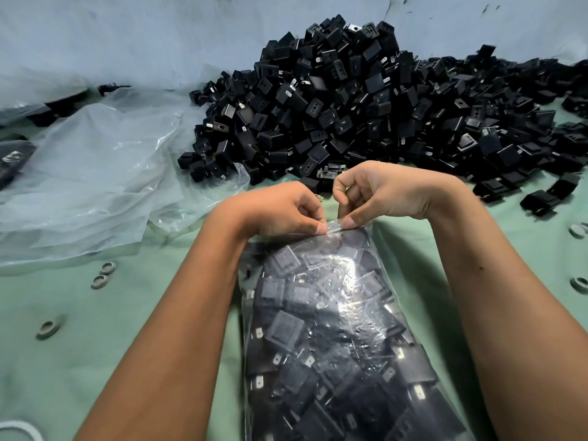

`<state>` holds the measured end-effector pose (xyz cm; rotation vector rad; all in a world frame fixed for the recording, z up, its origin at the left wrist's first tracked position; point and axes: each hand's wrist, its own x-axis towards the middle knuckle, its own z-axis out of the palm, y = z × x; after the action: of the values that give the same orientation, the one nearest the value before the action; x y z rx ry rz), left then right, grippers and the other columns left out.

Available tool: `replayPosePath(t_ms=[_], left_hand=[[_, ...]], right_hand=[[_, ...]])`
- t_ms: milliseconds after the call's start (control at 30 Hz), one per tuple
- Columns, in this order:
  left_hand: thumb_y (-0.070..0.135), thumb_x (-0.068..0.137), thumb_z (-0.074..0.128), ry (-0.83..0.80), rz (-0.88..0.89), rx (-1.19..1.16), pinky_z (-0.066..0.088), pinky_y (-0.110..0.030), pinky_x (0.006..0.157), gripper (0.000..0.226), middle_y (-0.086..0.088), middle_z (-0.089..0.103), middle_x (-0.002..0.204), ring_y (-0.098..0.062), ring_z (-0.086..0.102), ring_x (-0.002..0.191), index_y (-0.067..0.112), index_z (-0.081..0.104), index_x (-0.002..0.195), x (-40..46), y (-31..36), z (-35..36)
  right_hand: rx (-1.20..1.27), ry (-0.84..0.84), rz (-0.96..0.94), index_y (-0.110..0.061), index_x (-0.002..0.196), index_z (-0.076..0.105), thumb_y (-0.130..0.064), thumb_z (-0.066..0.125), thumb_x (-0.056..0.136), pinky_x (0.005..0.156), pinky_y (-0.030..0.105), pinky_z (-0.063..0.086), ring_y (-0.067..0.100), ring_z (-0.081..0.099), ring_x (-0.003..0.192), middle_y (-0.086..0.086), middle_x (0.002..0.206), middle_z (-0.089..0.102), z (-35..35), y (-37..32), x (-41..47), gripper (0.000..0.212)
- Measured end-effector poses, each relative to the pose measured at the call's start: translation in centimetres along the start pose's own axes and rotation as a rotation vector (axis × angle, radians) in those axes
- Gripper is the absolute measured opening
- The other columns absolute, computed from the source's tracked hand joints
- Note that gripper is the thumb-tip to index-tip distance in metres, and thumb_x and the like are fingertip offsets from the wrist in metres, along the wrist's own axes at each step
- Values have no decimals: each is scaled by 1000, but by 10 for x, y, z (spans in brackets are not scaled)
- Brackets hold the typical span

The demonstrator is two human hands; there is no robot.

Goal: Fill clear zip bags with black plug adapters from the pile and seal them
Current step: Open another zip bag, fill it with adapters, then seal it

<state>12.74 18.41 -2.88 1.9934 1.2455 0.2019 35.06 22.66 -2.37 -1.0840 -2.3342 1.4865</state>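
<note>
your left hand (280, 208) and right hand (378, 189) both pinch the zip strip of the full bag (334, 329) at 6 o'clock; pile (366, 100) at 12 o'clock beyond.

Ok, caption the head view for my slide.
Both hands, left and right, pinch the zip strip of a full adapter bag before the adapter pile.

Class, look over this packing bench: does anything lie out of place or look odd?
A few small grey rings lie scattered on the green cloth, unlike anything being packed. Several black adapters have strayed from the pile at right. Both hands, left hand and right hand, pinch the full bag at its top.
</note>
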Motion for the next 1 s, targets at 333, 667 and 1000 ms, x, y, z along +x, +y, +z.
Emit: replayPosePath(t_ms=[333, 667, 1000], left_hand=[[30, 99, 66, 10, -3, 132, 39, -28, 59, 26, 5, 56, 64, -8, 45, 56, 11, 67, 81, 2, 10, 4], [22, 96, 71, -61, -68, -10, 43, -21, 59, 14, 12, 65, 63, -2, 54, 55, 11, 74, 89, -13, -11, -12], [23, 97, 70, -56, -52, -24, 37, -20, 51, 20, 7, 61, 60, -7, 46, 50, 16, 72, 78, -12, -9, -8]], right_hand=[[-52, 47, 54, -7, 91, 63, -6, 85, 82, 73, 35, 45, 23, 64, 75, 21, 86, 77, 10, -8, 5, 25], [-82, -5, 57, -9, 91, 60, 1, 80, 86, 70, 27, 52, 20, 69, 74, 15, 85, 77, 10, -8, 8, 23], [-77, 8, -11, -10, 92, 64, 2, 80, 85, 80, 37, 53, 23, 70, 81, 19, 89, 78, 19, -11, 16, 20]])
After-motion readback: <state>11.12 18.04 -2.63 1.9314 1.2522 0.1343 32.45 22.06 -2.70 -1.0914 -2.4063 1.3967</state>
